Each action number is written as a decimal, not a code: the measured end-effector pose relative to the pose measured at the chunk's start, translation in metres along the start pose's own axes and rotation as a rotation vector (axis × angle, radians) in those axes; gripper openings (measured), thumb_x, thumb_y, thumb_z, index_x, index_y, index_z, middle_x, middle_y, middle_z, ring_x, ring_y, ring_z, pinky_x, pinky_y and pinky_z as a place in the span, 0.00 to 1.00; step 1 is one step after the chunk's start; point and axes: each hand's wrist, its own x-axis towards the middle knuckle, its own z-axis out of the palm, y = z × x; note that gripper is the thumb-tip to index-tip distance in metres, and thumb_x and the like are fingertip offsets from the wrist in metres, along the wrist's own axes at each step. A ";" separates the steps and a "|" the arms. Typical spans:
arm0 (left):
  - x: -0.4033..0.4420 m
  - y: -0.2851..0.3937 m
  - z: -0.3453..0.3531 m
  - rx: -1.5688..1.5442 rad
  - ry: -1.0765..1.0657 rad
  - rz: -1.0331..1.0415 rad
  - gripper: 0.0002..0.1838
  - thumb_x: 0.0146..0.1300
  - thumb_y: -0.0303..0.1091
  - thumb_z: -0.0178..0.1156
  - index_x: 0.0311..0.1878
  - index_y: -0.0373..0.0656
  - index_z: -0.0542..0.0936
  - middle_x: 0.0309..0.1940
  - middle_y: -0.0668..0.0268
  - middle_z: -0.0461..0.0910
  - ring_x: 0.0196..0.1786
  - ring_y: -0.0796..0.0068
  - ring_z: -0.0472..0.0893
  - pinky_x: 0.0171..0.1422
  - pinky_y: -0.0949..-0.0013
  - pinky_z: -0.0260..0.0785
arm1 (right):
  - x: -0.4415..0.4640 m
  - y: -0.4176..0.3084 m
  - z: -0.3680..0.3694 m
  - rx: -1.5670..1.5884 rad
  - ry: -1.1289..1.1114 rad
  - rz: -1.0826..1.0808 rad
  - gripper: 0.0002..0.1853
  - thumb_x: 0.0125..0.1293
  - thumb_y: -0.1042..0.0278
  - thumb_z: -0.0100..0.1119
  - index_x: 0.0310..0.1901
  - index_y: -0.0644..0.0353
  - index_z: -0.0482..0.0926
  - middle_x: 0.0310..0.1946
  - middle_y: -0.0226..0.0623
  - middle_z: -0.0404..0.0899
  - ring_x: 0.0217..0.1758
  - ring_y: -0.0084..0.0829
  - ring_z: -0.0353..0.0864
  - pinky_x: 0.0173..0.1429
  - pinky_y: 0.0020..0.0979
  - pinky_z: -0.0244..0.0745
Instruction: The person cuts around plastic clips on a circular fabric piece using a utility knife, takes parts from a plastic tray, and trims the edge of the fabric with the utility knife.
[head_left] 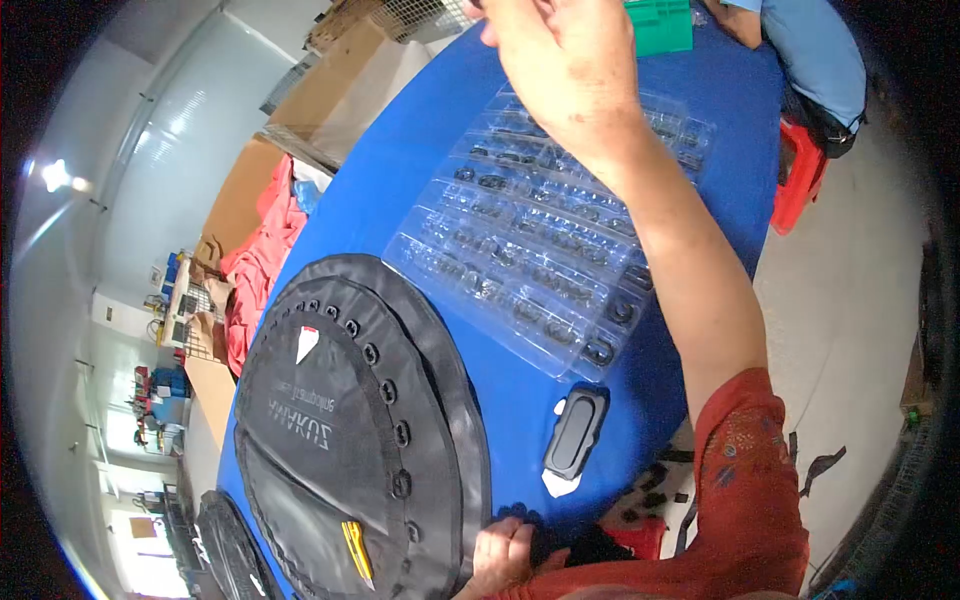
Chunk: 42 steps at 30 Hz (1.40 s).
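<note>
Head camera view: your right hand (570, 70) is up at the top, over the far part of the clear plastic trays (500, 215). The top edge cuts off your fingers, so I cannot tell if they are wide or narrow, or if they hold something. Your left hand (503, 552) is low down, by the near edge of the big round black mat (350, 420). Its fingers look bent, next to some small dark bits (520, 516). I cannot tell if they pinch anything.

The black mat lies flat on the blue table (350, 215). It has black loops along its curved side, pale words, and a small white tag (307, 343). A yellow cutter (356, 552) lies on the mat. The clear trays lie beside the mat, with little black parts in lots of their pockets. A long black piece (577, 432) with round ends lies near the trays, with white bits poking out from under it.

Past your right hand is a green box (660, 27). A person in blue (820, 55) is at the far end, near a red stool (797, 175). Red cloth (265, 265) spills by a cardboard box (243, 190).
</note>
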 end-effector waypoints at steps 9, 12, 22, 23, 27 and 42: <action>-0.009 0.002 0.005 0.076 0.044 -0.041 0.28 0.46 0.52 0.79 0.49 0.50 0.83 0.51 0.59 0.77 0.48 0.53 0.79 0.50 0.53 0.74 | -0.006 -0.027 -0.008 0.043 -0.109 -0.302 0.05 0.73 0.74 0.59 0.39 0.64 0.75 0.26 0.32 0.76 0.25 0.20 0.74 0.27 0.25 0.68; -0.007 -0.006 0.004 0.023 -0.041 0.026 0.27 0.45 0.53 0.79 0.46 0.51 0.83 0.47 0.59 0.78 0.44 0.53 0.79 0.45 0.54 0.75 | -0.009 -0.029 -0.007 0.060 -0.178 -0.317 0.05 0.72 0.76 0.60 0.38 0.65 0.75 0.25 0.34 0.75 0.25 0.24 0.74 0.28 0.27 0.68; 0.012 0.007 -0.009 0.069 0.081 0.092 0.36 0.48 0.58 0.77 0.51 0.41 0.78 0.49 0.57 0.78 0.46 0.57 0.80 0.48 0.58 0.75 | -0.016 0.039 0.000 -0.405 -0.572 -0.089 0.07 0.64 0.68 0.60 0.35 0.61 0.84 0.31 0.55 0.83 0.41 0.53 0.86 0.46 0.48 0.80; 0.012 0.007 -0.010 0.074 0.075 0.093 0.36 0.47 0.58 0.77 0.51 0.41 0.78 0.48 0.57 0.78 0.46 0.57 0.80 0.48 0.59 0.75 | -0.018 0.051 0.000 -0.400 -0.573 -0.090 0.07 0.64 0.68 0.60 0.35 0.61 0.84 0.31 0.55 0.83 0.41 0.53 0.86 0.46 0.48 0.80; 0.015 0.007 -0.011 0.071 0.080 0.106 0.36 0.46 0.58 0.78 0.50 0.41 0.79 0.47 0.58 0.78 0.44 0.59 0.80 0.47 0.61 0.76 | -0.023 0.070 -0.004 -0.670 -0.753 -0.073 0.07 0.68 0.70 0.61 0.43 0.61 0.86 0.35 0.50 0.85 0.41 0.46 0.87 0.45 0.43 0.80; 0.016 0.005 -0.011 0.046 0.081 0.126 0.39 0.47 0.58 0.78 0.53 0.40 0.76 0.48 0.58 0.77 0.44 0.59 0.79 0.46 0.61 0.75 | -0.052 0.116 0.000 -0.879 -1.030 0.091 0.05 0.57 0.80 0.62 0.35 0.61 0.84 0.35 0.49 0.85 0.43 0.50 0.86 0.46 0.45 0.79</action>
